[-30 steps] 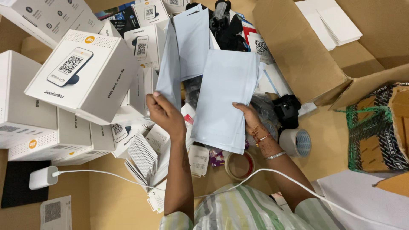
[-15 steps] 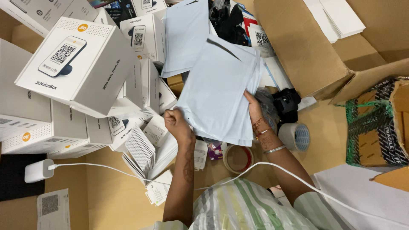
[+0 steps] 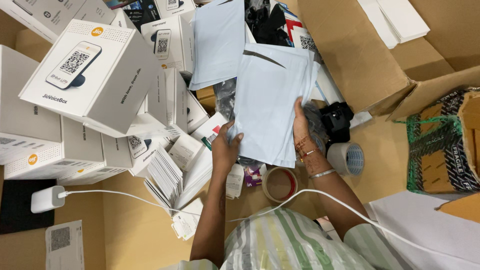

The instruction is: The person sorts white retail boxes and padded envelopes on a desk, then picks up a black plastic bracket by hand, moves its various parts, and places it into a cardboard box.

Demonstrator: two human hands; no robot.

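Both grips closed on pale blue mailer stack [image 3: 267, 105]: left hand [image 3: 224, 147] lower-left edge, right hand [image 3: 301, 131] right edge; white boxes [image 3: 95, 75] left.

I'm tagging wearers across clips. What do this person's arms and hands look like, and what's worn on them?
Both forearms are bare below short, pale striped sleeves. The right hand and wrist carry dark patterned markings, a thin red-and-gold bangle and a silver bracelet. The left hand wears nothing; a dark marking shows on its forearm.

Striped green-grey-white garment [image 3: 285, 240], thin wrist bangles [image 3: 320, 174], henna markings on forearm.
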